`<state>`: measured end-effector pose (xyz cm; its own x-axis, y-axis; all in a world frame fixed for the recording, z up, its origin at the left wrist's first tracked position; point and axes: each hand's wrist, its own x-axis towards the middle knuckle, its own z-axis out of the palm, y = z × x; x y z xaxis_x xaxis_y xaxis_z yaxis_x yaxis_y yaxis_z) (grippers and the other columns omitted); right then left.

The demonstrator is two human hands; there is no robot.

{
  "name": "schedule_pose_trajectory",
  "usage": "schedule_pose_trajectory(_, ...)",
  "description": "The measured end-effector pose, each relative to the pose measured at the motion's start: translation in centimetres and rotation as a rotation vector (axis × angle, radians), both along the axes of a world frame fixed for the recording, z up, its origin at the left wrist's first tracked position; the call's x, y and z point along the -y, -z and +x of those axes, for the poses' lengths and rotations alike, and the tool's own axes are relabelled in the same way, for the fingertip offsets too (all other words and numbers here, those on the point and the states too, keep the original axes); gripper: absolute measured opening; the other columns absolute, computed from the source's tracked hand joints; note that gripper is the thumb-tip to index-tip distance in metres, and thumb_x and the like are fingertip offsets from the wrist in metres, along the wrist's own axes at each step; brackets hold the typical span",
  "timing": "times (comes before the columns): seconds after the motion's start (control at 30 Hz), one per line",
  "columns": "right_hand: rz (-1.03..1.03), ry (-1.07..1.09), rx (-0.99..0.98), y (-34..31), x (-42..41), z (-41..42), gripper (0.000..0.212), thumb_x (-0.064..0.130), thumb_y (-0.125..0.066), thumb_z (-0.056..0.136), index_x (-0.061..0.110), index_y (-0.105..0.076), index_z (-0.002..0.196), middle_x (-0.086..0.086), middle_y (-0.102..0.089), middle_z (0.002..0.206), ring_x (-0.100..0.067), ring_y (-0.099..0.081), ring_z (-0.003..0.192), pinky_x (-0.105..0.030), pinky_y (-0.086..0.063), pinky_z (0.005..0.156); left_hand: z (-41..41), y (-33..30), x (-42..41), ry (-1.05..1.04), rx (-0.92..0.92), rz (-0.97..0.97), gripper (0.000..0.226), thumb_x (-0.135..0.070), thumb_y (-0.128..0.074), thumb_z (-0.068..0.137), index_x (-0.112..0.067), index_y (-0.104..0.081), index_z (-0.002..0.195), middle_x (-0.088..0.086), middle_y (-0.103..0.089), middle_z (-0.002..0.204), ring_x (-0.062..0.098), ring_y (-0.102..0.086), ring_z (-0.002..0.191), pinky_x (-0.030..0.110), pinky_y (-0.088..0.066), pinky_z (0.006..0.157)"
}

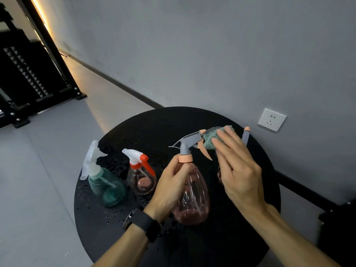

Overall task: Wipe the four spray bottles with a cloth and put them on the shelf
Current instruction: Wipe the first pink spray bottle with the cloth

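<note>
Fourth spray bottle [245, 136] mostly hidden behind the right hand [238, 166]; both forearms cut off at the bottom edge

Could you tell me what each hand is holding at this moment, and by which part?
The left hand grips the pink spray bottle by its neck. The right hand holds the green cloth against its nozzle.

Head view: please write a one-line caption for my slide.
Left hand grips a pink spray bottle while the right hand wipes its nozzle with a green cloth.

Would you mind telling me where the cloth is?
In the head view, the cloth is right of centre, held by the right hand against the pink bottle's nozzle.
</note>
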<state>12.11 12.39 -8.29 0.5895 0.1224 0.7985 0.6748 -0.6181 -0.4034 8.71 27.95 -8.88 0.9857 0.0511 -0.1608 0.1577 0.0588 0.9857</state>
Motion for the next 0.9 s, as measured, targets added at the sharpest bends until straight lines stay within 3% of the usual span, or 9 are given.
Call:
schedule_pose_trajectory(0.07, -0.015, -0.04, 0.041, -0.2, -0.7, -0.2, 0.027, -0.007, -0.063, 0.088, -0.007, -0.065, 0.116, -0.019, -0.059, 0.129, -0.029, -0.049, 0.131, -0.038, -0.042, 0.108, -0.1, 0.0, 0.3, 0.013, 0.001, 0.015, 0.013, -0.031, -0.062, 0.086, -0.023, -0.064, 0.097, 0.015, -0.067, 0.094, 0.021, -0.059, 0.084, 0.044, -0.05, 0.078)
schedule_pose_trajectory(0.17, -0.077, -0.07, 0.033, 0.2, -1.4, -0.2, 0.032, -0.011, -0.067, 0.083, -0.007, -0.066, 0.115, -0.019, -0.06, 0.128, -0.03, -0.05, 0.13, -0.036, -0.041, 0.11, -0.2, -0.2, 0.5, -0.006, 0.0, 0.002, 0.021, -0.036, -0.063, 0.078, -0.025, -0.066, 0.095, 0.024, -0.066, 0.101, 0.025, -0.062, 0.085, 0.059, -0.053, 0.087)
schedule_pose_trajectory(0.37, -0.142, -0.108, -0.105, 1.9, -1.5, -0.4, 0.038, -0.01, -0.068, 0.082, -0.002, -0.064, 0.119, -0.015, -0.059, 0.132, -0.024, -0.048, 0.133, -0.031, -0.037, 0.112, 0.2, 0.1, -0.1, -0.085, 0.015, -0.101, 0.017, -0.028, -0.065, 0.083, -0.02, -0.068, 0.098, 0.013, -0.069, 0.094, 0.026, -0.063, 0.086, 0.064, -0.049, 0.09)
schedule_pose_trajectory(0.47, -0.16, -0.115, -0.135, 2.2, -1.1, -0.6, 0.038, -0.008, -0.066, 0.084, -0.001, -0.064, 0.121, -0.015, -0.058, 0.133, -0.023, -0.046, 0.134, -0.032, -0.038, 0.111, 0.3, 0.1, -0.1, -0.103, 0.038, -0.084, 0.025, -0.039, -0.064, 0.092, -0.017, -0.068, 0.101, 0.013, -0.071, 0.097, 0.024, -0.065, 0.091, 0.059, -0.05, 0.095)
schedule_pose_trajectory(0.57, -0.159, -0.106, -0.154, 2.3, -0.7, -0.6, 0.034, -0.008, -0.063, 0.086, -0.002, -0.065, 0.12, -0.014, -0.059, 0.133, -0.022, -0.046, 0.134, -0.032, -0.039, 0.111, 0.3, 0.0, 0.0, -0.103, 0.043, -0.052, 0.039, -0.055, -0.064, 0.088, -0.017, -0.066, 0.093, 0.011, -0.067, 0.089, 0.023, -0.063, 0.086, 0.058, -0.051, 0.092)
schedule_pose_trajectory(0.63, -0.164, -0.072, -0.181, 2.6, -0.5, -0.6, 0.035, -0.008, -0.063, 0.085, -0.001, -0.065, 0.119, -0.013, -0.059, 0.132, -0.021, -0.047, 0.133, -0.029, -0.037, 0.112, 0.4, 0.1, 0.0, -0.118, 0.053, -0.023, 0.03, -0.052, -0.062, 0.091, -0.022, -0.065, 0.089, 0.006, -0.066, 0.085, 0.02, -0.063, 0.082, 0.056, -0.052, 0.09)
schedule_pose_trajectory(0.73, -0.141, -0.002, -0.226, 2.9, 0.0, -0.7, 0.036, -0.009, -0.065, 0.084, 0.0, -0.065, 0.119, -0.011, -0.06, 0.131, -0.019, -0.048, 0.132, -0.025, -0.034, 0.113, 0.3, 0.3, 0.0, -0.118, 0.066, 0.021, 0.019, -0.045, -0.062, 0.092, -0.027, -0.065, 0.098, 0.009, -0.069, 0.099, 0.025, -0.068, 0.095, 0.046, -0.053, 0.093)
schedule_pose_trajectory(0.83, -0.033, 0.051, -0.247, 2.1, 0.4, -0.5, 0.034, -0.005, -0.062, 0.087, -0.001, -0.064, 0.121, -0.011, -0.06, 0.131, -0.018, -0.049, 0.131, -0.025, -0.036, 0.111, 0.3, 0.7, -0.1, -0.094, 0.093, 0.107, 0.014, -0.039, -0.066, 0.092, -0.032, -0.064, 0.104, -0.007, -0.071, 0.099, 0.008, -0.068, 0.095, 0.029, -0.054, 0.088)
schedule_pose_trajectory(0.9, 0.053, 0.079, -0.232, 1.1, 0.4, -0.4, 0.032, -0.001, -0.06, 0.089, -0.002, -0.064, 0.12, -0.011, -0.06, 0.131, -0.017, -0.049, 0.13, -0.024, -0.037, 0.11, 0.3, 1.0, -0.3, -0.078, 0.119, 0.177, 0.017, -0.037, -0.068, 0.091, -0.034, -0.063, 0.107, -0.009, -0.072, 0.1, 0.009, -0.068, 0.098, 0.029, -0.053, 0.089)
